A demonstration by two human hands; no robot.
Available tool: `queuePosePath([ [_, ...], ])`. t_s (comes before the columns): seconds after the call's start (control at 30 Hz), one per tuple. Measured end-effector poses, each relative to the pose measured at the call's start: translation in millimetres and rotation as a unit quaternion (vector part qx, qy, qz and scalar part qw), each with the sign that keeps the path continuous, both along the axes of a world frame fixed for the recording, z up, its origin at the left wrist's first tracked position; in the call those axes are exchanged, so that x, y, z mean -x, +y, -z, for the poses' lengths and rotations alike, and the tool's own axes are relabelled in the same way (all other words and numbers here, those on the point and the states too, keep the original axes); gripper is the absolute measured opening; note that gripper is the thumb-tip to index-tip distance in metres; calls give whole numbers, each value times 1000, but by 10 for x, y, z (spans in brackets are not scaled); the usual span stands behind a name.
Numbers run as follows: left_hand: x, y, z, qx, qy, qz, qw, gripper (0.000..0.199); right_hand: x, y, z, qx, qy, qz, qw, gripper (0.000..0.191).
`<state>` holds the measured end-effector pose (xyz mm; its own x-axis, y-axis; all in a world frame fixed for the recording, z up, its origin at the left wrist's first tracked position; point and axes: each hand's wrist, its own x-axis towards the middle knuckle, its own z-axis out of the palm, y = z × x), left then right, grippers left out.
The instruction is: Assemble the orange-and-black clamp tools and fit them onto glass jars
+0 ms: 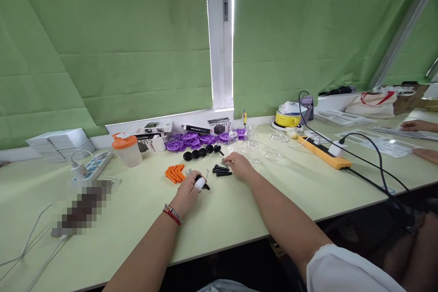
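White sleeve (pixel 345 270) — red, silver bracelets (pixel 173 214)

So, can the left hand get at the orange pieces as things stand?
Probably yes: the orange pieces lie just beside the left hand, with nothing seen on top of them. It holds a black part, though, which may hinder a clean grasp.

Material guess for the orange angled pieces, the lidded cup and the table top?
Orange angled pieces: likely moulded plastic, satin; uniform colour, repeated identical shape. Orange-lidded cup: probably plastic, body frosted translucent. Pale yellow-green table top: perhaps laminate, smooth with soft sheen; could be painted board.
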<state>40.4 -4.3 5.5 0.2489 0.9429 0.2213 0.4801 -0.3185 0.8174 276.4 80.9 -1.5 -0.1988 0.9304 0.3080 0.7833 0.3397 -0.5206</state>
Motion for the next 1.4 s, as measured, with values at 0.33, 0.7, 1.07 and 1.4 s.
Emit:
queuePosePath([
  [0.33,-10,-26,-17,-35,166,3,985,27,46,19,17,6,-95,-61,994,20],
  [0.7,-47,-81,-47,-40,227,14,973,42,-39,56,57,21,-48,-41,998,18],
  [1.07,-94,-108,-20,-76,269,54,959,49,157,294,-152,84,-113,-29,990,15],
  [1.4,-102,-102,-17,-66,311,39,947,57,301,339,-228,103,-168,-55,979,12],
])
